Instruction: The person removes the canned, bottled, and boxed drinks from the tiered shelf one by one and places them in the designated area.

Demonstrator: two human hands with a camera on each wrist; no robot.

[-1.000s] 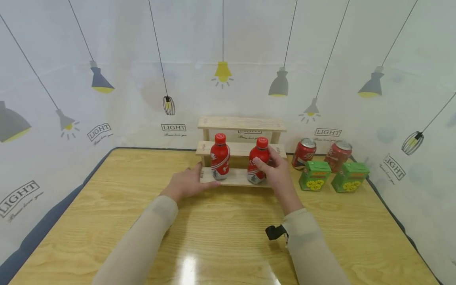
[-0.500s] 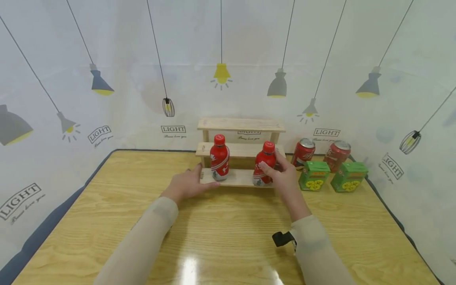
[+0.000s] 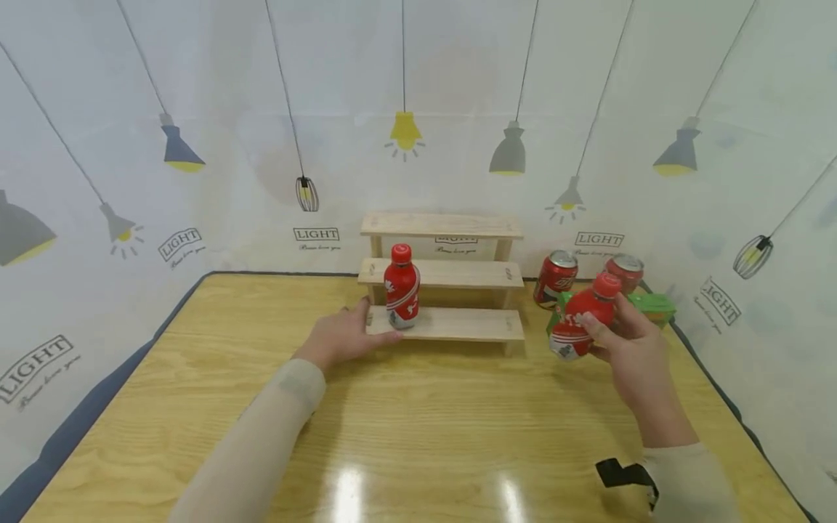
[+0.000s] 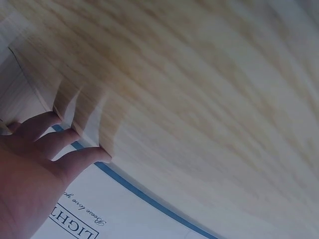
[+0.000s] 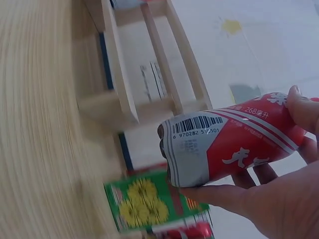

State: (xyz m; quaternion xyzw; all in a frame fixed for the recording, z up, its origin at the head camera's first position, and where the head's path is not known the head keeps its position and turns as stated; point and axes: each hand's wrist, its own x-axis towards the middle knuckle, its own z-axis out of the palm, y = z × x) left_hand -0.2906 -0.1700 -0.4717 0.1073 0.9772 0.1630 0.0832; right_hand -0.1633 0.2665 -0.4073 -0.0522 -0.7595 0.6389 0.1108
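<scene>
My right hand [image 3: 637,356] grips a red plastic drink bottle [image 3: 591,314], tilted and raised to the right of a three-tier wooden rack [image 3: 458,324]. In the right wrist view the barcode near the bottle's base [image 5: 199,144] shows, with thumb and fingers around its upper part. A second red bottle [image 3: 402,294] stands upright on the rack's lowest tier, toward the left end. My left hand [image 3: 343,335] rests at that end, thumb along the lowest tier's front edge. In the left wrist view its spread fingers [image 4: 82,158] reach down to the tabletop [image 4: 189,124].
Behind the held bottle stand two red cans [image 3: 557,277] and two green cartons with yellow flowers [image 3: 656,308], partly covered by bottle and hand. A white curtain printed with lamps [image 3: 248,181] encloses the back and sides of the wooden table [image 3: 425,414].
My right hand has lifted the right-hand bottle off the lowest tier and carried it rightward, in front of the cartons. The left hand and the other bottle have stayed in place.
</scene>
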